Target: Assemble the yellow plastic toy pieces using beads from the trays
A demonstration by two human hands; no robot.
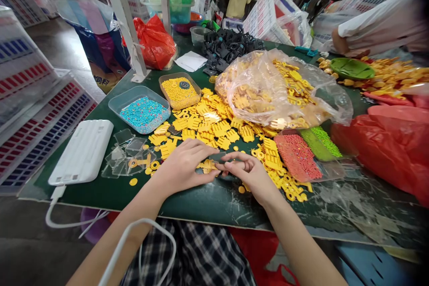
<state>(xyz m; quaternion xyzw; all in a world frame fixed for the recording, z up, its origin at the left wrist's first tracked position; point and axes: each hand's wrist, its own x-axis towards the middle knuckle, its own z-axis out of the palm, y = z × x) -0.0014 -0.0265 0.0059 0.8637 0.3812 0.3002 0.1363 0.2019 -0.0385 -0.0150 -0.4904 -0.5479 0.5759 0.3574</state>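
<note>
Both hands meet low over the green table. My left hand has its thumb and fingers around a small yellow plastic piece. My right hand is closed in a pinch at the right end of a clear plastic piece that lies against the yellow one. Its fingertips partly hide that spot. Just beyond the hands spreads a heap of flat yellow plastic parts. Left of my left hand lie several clear square plastic covers and some yellow rings.
Trays hold blue beads, yellow beads, red beads and green beads. A white power bank with a cable lies left. Behind are a bag of yellow parts and black parts. Another person's arm rests at far right.
</note>
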